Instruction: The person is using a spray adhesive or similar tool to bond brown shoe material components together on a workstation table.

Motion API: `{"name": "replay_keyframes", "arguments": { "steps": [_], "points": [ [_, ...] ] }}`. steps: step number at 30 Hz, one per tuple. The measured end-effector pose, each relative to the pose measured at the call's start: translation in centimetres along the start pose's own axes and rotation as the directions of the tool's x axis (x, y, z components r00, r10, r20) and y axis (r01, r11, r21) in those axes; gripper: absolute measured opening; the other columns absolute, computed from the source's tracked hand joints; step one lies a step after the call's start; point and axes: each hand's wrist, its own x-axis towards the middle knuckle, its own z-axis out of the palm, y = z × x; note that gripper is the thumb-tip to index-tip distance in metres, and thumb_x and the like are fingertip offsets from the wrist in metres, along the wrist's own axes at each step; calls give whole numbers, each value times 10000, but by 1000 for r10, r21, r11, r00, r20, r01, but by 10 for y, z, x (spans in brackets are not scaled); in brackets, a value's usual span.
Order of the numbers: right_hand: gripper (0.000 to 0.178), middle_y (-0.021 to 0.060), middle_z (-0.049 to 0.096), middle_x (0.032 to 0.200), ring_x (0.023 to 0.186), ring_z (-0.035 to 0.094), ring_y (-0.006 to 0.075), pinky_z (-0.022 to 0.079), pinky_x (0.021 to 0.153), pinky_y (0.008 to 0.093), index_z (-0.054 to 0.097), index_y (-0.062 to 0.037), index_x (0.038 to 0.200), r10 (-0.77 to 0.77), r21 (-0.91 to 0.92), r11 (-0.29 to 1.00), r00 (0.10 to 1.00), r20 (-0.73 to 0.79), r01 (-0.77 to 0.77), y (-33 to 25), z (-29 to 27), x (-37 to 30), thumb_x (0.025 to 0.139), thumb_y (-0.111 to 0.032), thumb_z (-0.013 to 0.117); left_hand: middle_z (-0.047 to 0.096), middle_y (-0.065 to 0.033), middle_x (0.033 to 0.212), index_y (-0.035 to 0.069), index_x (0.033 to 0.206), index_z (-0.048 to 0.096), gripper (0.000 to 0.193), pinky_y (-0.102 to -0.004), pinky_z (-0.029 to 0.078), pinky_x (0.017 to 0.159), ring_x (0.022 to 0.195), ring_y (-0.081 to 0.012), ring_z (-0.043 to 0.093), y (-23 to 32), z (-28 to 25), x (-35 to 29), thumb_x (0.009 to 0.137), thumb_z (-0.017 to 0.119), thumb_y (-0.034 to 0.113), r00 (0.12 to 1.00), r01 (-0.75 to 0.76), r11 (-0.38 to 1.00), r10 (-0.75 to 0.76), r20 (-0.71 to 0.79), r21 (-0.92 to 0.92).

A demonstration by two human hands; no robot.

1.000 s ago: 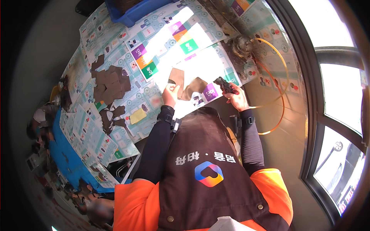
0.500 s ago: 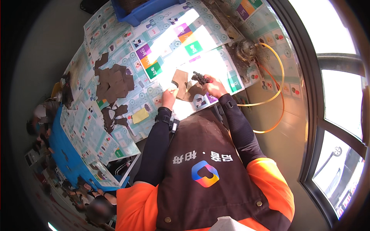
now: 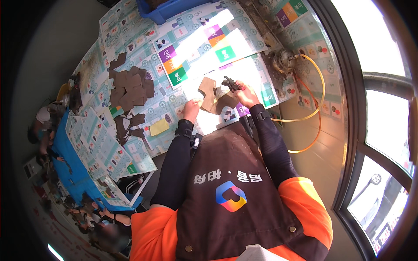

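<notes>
A flat brown cut piece with a curved notch lies on the sunlit, paper-covered table before me. My left hand is closed at its lower left edge, fingertips pressed on it. Just right of it is another brown curved piece, touching or overlapping it. My right hand grips a dark, crusted tool shaped like a spray gun, held above the right side of the pieces. Strong glare washes out part of the paper around them.
Left of my hands lie a pile of brown cut pieces, dark gloves and a yellow pad. A blue bin stands at the far edge. Yellow hose loops on the right beside a window. Other people are at the lower left.
The view has shifted slightly. The gun-shaped tool has turned a little in my right hand and sits slightly farther right of the brown pieces. My left hand stays at the piece's edge.
</notes>
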Motion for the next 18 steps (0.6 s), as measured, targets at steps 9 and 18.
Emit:
{"name": "replay_keyframes", "arguments": {
  "steps": [9, 18],
  "points": [
    [407, 147, 610, 728, 661, 582, 233, 456, 647, 316, 572, -2, 1046, -302, 32, 953, 948, 97, 301, 22, 5, -13, 666, -148, 555, 654, -44, 751, 15, 896, 651, 244, -240, 433, 640, 686, -94, 574, -2, -6, 5, 791, 607, 231, 999, -2, 991, -3, 38, 136],
    [297, 135, 602, 708, 630, 560, 187, 441, 607, 293, 590, -18, 941, -68, 85, 995, 981, 183, 53, -7, -5, -32, 656, -97, 556, 602, 34, 732, -7, 878, 634, 191, -214, 399, 616, 673, -48, 507, -11, -7, 9, 810, 600, 169, 998, -33, 990, 26, 53, 134]
  ]
}}
